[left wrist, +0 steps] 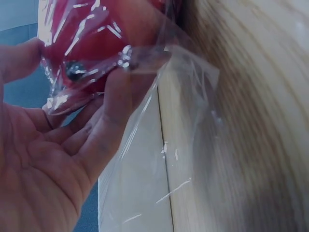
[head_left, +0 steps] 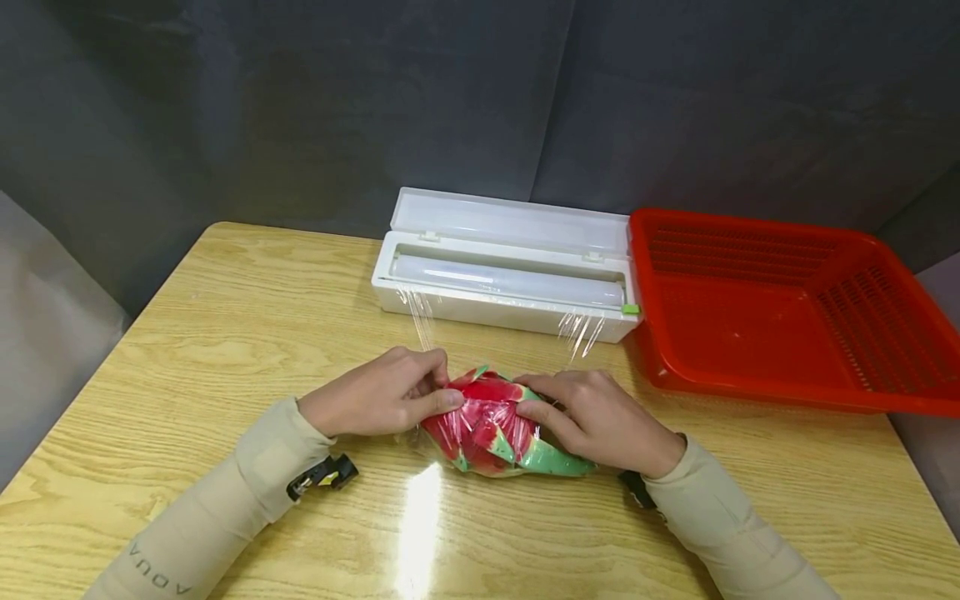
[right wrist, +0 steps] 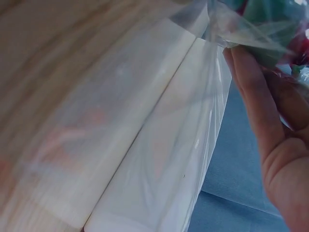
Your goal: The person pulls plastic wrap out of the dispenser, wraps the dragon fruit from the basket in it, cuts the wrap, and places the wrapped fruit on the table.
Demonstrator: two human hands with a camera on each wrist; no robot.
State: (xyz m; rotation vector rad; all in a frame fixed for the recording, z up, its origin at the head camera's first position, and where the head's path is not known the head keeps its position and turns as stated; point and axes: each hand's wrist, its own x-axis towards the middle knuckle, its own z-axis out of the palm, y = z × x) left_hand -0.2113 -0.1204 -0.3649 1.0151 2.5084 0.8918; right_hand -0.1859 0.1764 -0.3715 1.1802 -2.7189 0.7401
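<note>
A red dragon fruit (head_left: 487,437) with green-tipped scales lies on its side on the table, covered by shiny cling film (head_left: 581,327). The film stretches back from the fruit to a white dispenser box (head_left: 495,310). My left hand (head_left: 390,392) grips the fruit's left end through the film, thumb on top and fingers curled behind. At the right end, my right hand (head_left: 603,421) holds fruit and film between thumb and fingers. In the left wrist view, a loose film edge (left wrist: 198,72) hangs beside the fingers. Film also drapes past the right fingers (right wrist: 258,92) in the right wrist view.
The dispenser's lid (head_left: 510,218) stands open at the back, showing the film roll (head_left: 510,281). A red plastic basket (head_left: 735,329) sits against the dispenser's right end and overhangs the table's right edge. A dark curtain (head_left: 375,108) rises behind the wooden table (head_left: 247,333).
</note>
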